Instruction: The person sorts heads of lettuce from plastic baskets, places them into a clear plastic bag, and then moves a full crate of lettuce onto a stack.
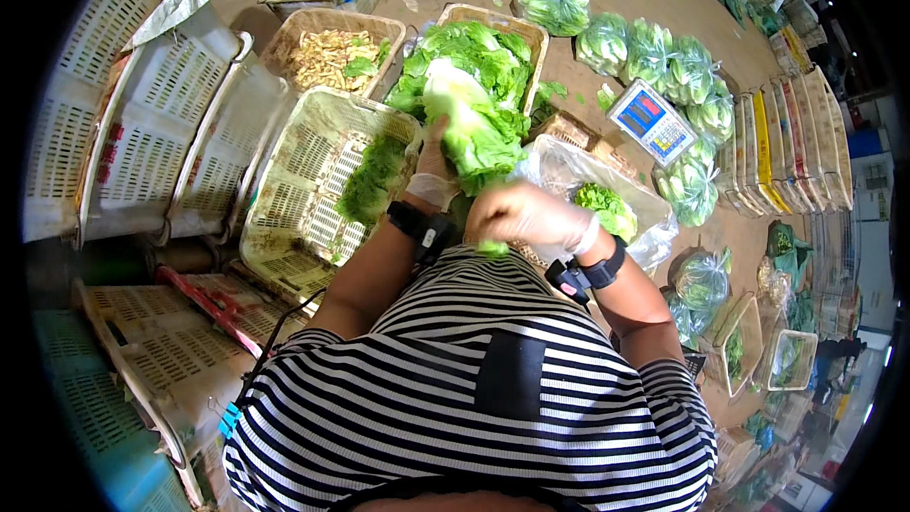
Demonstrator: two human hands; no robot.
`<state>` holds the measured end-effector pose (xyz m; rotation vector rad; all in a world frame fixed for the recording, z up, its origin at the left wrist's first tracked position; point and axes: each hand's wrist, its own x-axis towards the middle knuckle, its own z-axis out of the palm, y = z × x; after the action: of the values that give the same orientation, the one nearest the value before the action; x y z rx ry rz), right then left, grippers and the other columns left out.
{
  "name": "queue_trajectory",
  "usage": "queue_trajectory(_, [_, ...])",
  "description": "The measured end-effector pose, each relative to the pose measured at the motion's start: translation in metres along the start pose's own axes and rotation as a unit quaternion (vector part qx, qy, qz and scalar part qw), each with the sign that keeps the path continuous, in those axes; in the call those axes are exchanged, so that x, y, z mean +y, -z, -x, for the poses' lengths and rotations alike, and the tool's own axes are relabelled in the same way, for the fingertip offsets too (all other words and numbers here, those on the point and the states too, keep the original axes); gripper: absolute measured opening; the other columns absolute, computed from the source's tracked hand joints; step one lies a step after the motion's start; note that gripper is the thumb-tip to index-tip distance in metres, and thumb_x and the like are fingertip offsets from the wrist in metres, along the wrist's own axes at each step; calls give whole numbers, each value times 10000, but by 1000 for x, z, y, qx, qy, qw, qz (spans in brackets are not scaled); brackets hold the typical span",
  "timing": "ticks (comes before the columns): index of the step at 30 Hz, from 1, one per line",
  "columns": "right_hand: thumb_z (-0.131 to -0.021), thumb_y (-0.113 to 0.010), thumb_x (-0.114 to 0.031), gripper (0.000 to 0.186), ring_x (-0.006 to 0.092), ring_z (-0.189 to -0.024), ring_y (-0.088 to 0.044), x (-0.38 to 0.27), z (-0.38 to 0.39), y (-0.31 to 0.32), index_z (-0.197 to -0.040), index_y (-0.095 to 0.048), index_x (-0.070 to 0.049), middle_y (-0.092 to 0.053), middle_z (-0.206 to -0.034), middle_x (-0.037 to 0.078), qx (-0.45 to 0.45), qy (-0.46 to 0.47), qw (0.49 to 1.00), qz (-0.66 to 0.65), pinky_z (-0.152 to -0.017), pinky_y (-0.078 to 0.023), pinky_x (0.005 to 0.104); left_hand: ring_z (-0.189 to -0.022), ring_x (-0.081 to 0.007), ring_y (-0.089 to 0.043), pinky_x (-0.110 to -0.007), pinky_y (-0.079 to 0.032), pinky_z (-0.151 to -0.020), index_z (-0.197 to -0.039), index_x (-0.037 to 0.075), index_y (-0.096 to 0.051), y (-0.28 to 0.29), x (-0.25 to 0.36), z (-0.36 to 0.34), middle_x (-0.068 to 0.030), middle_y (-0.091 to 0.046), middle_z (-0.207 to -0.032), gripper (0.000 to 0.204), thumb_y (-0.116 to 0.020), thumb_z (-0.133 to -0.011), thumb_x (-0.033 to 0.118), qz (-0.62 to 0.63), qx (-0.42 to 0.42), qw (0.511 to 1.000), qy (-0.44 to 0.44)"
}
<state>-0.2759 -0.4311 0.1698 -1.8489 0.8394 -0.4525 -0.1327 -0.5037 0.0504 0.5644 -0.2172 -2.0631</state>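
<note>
A head of leafy green lettuce [464, 128] with a pale, whitish side is in my left hand [435, 161], whose fingers are closed around its left side. It is above a crate piled with more green lettuce [479, 43]. My right hand [533, 218], in a thin translucent glove, is just below and to the right of the lettuce, close to my striped shirt. Motion smears its fingers, which look curled. A small green leaf piece [493, 248] shows just under them; whether they hold it is unclear. Both wrists wear black straps with small devices.
Left of my hands stands a pale crate [270, 190] with feathery greens inside. Behind it is a crate of yellowish-brown pieces [332, 59]. Rightward are a plastic-lined basket with a small lettuce [607, 209], a digital scale [654, 121] and several bagged greens [654, 49]. Stacked crates [161, 123] line the left.
</note>
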Motion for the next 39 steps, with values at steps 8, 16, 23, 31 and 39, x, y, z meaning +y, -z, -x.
queue_trajectory(8, [-737, -699, -363, 968, 331, -1308, -264, 17, -28, 30, -1416, -92, -35, -230, -1428, 220, 342, -127, 929, 66, -1070, -246, 411, -1043, -229, -528, -375, -482, -849, -1402, 91, -130, 22, 0, 5, -137, -443, -1259, 724, -594, -848, 135, -208, 62, 955, -201])
queue_trajectory(16, [-779, -643, -32, 596, 172, -1055, -519, 115, 44, 9, -1300, -355, -24, -525, -1178, 90, 483, -51, 789, -376, -910, -435, 303, -1317, -326, -219, -390, -198, -1080, -1402, -3, -109, 0, -40, 16, -194, -202, -1425, 963, -723, -698, 227, -650, -234, 683, -239])
queue_trajectory(23, [-687, -721, -346, 706, 309, -1008, -571, 260, 159, 67, -1284, -421, -119, -579, -1116, 181, 276, -351, 876, 182, -864, -452, 365, -1164, -232, -429, -326, -395, -933, -1393, 64, -209, 98, -29, 19, -160, -373, -1332, 724, -610, -793, 9, -484, 174, 851, -104])
queue_trajectory(31, [-632, -735, -281, 692, 311, -1110, -509, 382, 83, 51, -1271, -483, -198, -520, -1215, 182, 7, -395, 875, 281, -948, -403, 363, -1138, -272, -453, -334, -428, -897, -1360, 99, -312, 316, 34, 112, -225, -413, -1272, 634, -633, -816, 149, -458, 416, 782, -67])
queue_trajectory(39, [-833, -596, -211, 358, 304, -1042, -542, 268, 2, 33, -1143, -563, -34, -580, -1106, 178, 310, -340, 819, 343, -918, -408, 380, -929, -214, -589, -321, -434, -842, -1375, 126, -309, 508, 56, 174, -181, -578, -1100, 663, -638, -817, 267, -605, 511, 561, 241])
